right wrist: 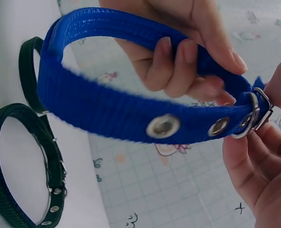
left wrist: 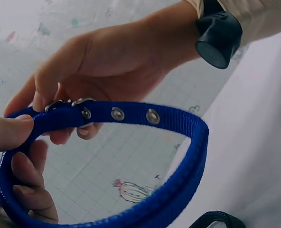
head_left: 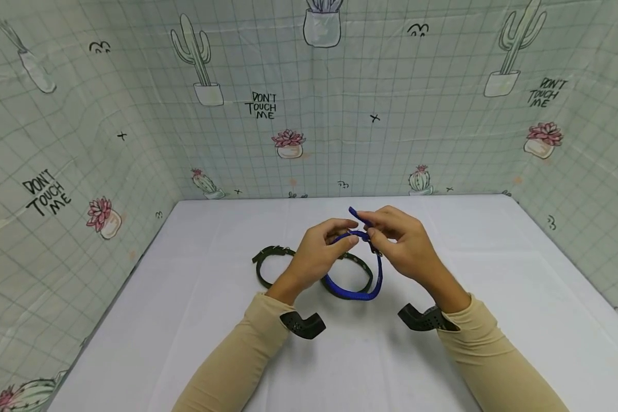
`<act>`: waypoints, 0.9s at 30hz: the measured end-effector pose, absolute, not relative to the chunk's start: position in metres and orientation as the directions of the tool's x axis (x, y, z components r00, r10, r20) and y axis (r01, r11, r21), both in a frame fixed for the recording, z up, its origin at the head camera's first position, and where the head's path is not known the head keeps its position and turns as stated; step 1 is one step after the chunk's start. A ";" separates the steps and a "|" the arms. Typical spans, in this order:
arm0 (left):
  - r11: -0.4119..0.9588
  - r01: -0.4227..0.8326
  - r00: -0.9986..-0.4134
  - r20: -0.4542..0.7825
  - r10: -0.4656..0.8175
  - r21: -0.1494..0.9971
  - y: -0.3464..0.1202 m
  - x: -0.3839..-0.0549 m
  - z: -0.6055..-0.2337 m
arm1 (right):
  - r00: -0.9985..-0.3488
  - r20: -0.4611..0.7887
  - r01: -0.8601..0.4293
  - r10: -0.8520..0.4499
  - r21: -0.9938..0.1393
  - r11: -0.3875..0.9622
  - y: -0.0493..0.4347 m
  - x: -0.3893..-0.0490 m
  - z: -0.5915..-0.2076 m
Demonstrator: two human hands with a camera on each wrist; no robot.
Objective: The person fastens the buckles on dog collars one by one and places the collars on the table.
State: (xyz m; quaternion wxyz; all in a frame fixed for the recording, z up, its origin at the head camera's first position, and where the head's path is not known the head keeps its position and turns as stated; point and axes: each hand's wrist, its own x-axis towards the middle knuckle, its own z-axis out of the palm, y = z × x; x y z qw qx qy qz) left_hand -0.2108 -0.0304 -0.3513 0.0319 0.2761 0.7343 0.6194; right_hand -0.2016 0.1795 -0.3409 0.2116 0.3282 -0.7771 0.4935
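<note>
A blue collar (right wrist: 107, 107) with metal eyelets forms a loop between both hands. My left hand (head_left: 321, 252) pinches its band between thumb and fingers, the padded inside of the loop facing them. My right hand (head_left: 404, 243) grips it near the metal buckle (right wrist: 263, 109) and ring, fingers close around the hardware. In the head view, the collar's strap end (head_left: 359, 216) sticks up past the right fingers. The lower part of the loop hangs in front of a dark green collar (head_left: 363, 264). Another dark green collar (head_left: 261, 269) lies partly hidden behind my left hand.
The collars are over a white-covered table (head_left: 211, 355). Behind it rises a checked cloth backdrop (head_left: 340, 74) printed with cacti and lettering. Black wrist devices (head_left: 304, 325) sit at both cuffs.
</note>
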 end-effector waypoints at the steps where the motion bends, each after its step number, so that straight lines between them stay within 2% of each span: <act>1: 0.085 0.360 -0.850 0.289 0.440 0.929 -0.030 -0.211 -0.352 | -0.699 0.653 -0.715 -0.291 -0.634 0.294 0.179 -0.201 -0.339; 8: 0.075 0.332 -0.867 0.273 0.417 0.940 -0.030 -0.210 -0.353 | -0.702 0.663 -0.712 -0.261 -0.657 0.248 0.169 -0.186 -0.321; 13: 0.028 0.293 -0.876 0.257 0.407 0.956 -0.029 -0.212 -0.353 | -0.698 0.672 -0.716 -0.248 -0.658 0.234 0.175 -0.197 -0.333; 19: 0.018 0.240 -0.904 0.217 0.370 0.971 -0.029 -0.212 -0.352 | -0.716 0.658 -0.698 -0.233 -0.686 0.205 0.171 -0.191 -0.326; 27: -0.038 0.266 -0.898 0.261 0.355 0.963 -0.027 -0.211 -0.353 | -0.701 0.673 -0.712 -0.235 -0.652 0.261 0.179 -0.203 -0.341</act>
